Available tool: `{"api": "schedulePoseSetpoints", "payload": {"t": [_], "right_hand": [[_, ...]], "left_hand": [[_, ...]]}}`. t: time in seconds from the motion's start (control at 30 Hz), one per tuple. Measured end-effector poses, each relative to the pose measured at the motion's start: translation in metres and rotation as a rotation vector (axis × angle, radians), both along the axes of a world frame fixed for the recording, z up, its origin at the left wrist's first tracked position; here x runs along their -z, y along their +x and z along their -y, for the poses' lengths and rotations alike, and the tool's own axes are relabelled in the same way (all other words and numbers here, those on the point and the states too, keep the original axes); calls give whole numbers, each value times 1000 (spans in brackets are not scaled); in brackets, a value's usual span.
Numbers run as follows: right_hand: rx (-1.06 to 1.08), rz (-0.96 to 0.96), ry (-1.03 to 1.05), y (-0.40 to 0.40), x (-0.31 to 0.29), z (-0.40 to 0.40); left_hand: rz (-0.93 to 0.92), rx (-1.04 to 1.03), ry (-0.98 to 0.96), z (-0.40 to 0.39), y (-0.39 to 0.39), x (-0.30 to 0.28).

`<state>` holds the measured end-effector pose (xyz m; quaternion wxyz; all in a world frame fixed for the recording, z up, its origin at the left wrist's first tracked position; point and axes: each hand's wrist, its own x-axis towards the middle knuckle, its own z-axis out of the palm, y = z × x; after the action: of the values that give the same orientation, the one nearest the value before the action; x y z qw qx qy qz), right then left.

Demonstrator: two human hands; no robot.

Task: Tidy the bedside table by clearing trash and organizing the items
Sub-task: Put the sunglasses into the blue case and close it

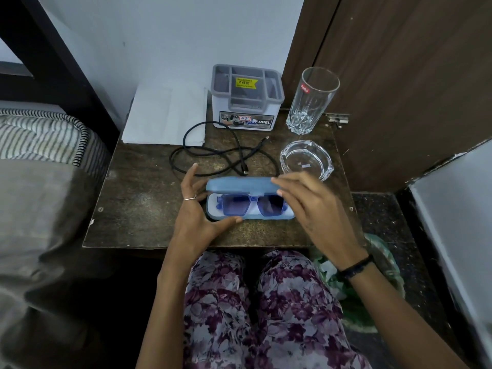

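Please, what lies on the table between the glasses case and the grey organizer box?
In the head view, a loose black cable lies on the table between the glasses case and the grey organizer box; nothing else shows there.
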<state>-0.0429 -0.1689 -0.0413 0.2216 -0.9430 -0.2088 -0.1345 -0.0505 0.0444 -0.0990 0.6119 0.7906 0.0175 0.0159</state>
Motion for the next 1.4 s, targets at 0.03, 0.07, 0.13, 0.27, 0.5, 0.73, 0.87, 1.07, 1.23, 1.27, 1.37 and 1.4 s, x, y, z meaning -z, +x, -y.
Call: {"api": "schedulePoseSetpoints", "payload": {"t": [0.03,0.07,0.13,0.27,0.5,0.73,0.87,1.07,1.23,1.27,1.37,1.4], "right_hand": [[0,19,-22,-3,4,1],[-2,35,-39,-6,9,2],[-1,50,-55,-12,16,3],[7,78,-139,-17,29,-3],[52,141,-103,-26,60,-11],[65,157,-17,-26,66,-13],[89,127,29,-27,66,-16],[119,87,201,-28,56,-36],[99,102,278,-20,49,-62],[88,78,276,-17,50,-66],[63,8,257,-11,52,-75],[64,-21,251,-9,52,-77]], "left_hand": [[4,-17,6,1,0,-1],[1,-32,18,1,0,-1],[-4,-32,49,1,-1,-4],[54,64,200,4,-4,-8],[107,52,409,9,-7,-6],[82,73,423,8,-5,-6],[69,79,443,8,-7,-7],[119,-104,280,10,-16,-12],[138,-576,55,5,-19,-27],[138,-686,14,3,-18,-29],[79,-963,-12,-5,-15,-32],[59,-1021,-3,-8,-14,-31]]}}
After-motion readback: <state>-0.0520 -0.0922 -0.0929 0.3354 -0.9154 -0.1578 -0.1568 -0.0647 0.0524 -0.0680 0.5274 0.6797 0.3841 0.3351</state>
